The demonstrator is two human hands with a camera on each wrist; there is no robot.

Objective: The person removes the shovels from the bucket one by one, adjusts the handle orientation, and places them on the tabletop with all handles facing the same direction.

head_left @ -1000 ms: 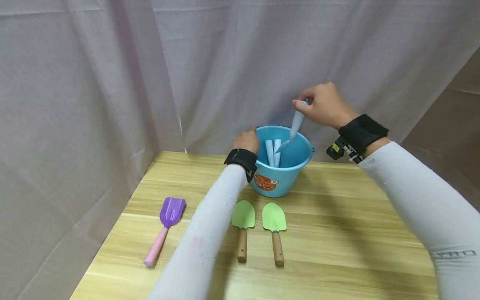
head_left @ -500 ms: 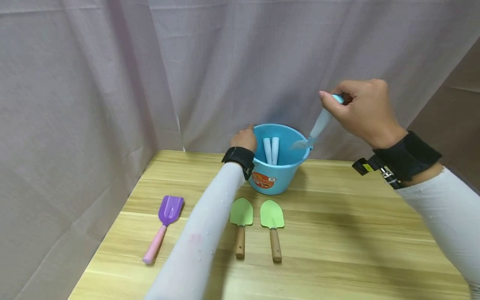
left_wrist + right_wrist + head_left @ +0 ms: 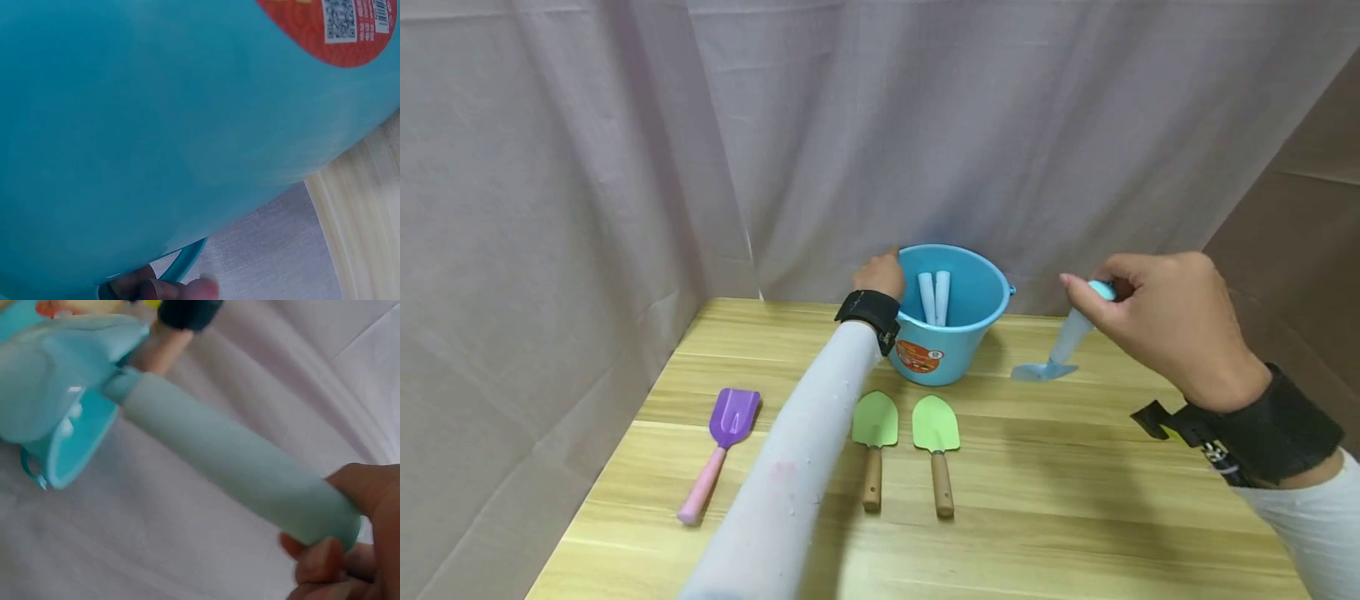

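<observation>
Two pale handles stand inside the bucket [image 3: 951, 333] on the worktop [image 3: 1075, 500]. My left hand [image 3: 880, 273] grips the bucket's rim. My right hand [image 3: 1172, 321], right of the bucket, pinches the blue trowel [image 3: 1060, 346] by its handle top, blade hanging just above the worktop.

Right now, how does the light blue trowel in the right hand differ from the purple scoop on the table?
The light blue trowel is held off the table by its handle end in the right hand, blade downward; the purple scoop lies flat on the table, untouched. The trowel is pale blue all over; the scoop has a purple blade and a pink handle. The trowel is right of the bucket, the scoop left. Both are small hand tools.
</observation>
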